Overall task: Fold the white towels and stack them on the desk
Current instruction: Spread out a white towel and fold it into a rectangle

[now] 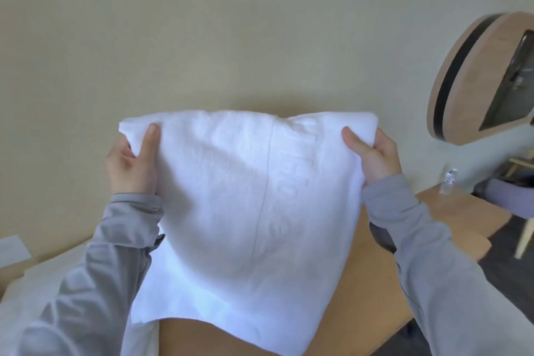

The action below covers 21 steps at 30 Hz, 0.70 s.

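Where the view opens behind both grips, a plain pale beige wall point(202, 23) fills the upper half. Below the grips lies a light brown wooden desk point(361, 298), which runs from under the left grip to well beyond the right one.

Between the two grips hangs a white terry towel point(245, 196). It is doubled, with its folded edge on top, almost level from one grip to the other. Its lower edge comes down over the desk below the grips; I cannot tell if it touches the wood. A woven band with raised letters runs down the towel, nearer to the right grip; the letters are too blurred to read.

Below and to the left of the left grip, more white cloth point(43, 283) lies on the desk, partly hidden by the grey sleeve. Above and to the right of the right grip there is a round object with a light wooden frame and a dark band point(474, 81).

The left grip point(130, 165), a bare hand in a grey long sleeve, is clamped on the upper left corner of the towel: the thumb lies on the near face and the fingers are behind the cloth. The right grip point(372, 156) is clamped on the upper right corner in the same way.

To the right of the right grip, well apart from it, a small clear plastic water bottle point(448, 181) stands upright on the far corner of the desk.
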### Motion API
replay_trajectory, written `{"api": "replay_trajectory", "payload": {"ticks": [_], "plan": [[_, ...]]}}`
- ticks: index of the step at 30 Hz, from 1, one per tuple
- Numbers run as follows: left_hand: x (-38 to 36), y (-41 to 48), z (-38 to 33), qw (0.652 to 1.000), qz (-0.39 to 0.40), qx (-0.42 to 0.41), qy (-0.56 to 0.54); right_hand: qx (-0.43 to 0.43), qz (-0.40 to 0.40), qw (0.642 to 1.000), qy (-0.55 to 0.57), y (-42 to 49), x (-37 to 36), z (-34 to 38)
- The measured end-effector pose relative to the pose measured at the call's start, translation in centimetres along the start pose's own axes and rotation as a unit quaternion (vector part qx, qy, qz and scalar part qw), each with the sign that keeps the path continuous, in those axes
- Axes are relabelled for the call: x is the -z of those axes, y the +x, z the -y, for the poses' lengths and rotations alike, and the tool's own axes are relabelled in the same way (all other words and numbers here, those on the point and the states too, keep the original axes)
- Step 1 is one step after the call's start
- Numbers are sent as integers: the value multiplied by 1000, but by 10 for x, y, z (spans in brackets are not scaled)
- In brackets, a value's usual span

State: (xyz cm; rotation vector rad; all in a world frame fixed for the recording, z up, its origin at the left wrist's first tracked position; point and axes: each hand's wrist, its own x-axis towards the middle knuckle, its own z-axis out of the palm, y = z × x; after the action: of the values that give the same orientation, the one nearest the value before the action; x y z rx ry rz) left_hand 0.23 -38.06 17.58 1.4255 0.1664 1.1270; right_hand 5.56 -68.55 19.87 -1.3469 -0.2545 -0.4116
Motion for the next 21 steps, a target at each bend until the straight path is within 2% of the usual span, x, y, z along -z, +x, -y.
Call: {"api": "replay_trajectory", "payload": {"ticks": [7, 14, 17, 19, 21], "plan": [[-74, -15, 24, 995, 65, 13, 71, -47, -52, 998, -4, 7, 65, -46], [-147, -12, 123, 970, 163, 91, 153, -118, -92, 984, -92, 20, 100, -148], [-189, -12, 186, 940, 207, 160, 219, -167, -110, 973, -118, 31, 110, -200], [-219, -21, 234, 915, 253, 220, 226, -212, -110, 961, -139, 36, 121, -238], [-248, -36, 284, 874, 307, 270, 262, -265, -103, 947, -152, 40, 134, -278]]}}
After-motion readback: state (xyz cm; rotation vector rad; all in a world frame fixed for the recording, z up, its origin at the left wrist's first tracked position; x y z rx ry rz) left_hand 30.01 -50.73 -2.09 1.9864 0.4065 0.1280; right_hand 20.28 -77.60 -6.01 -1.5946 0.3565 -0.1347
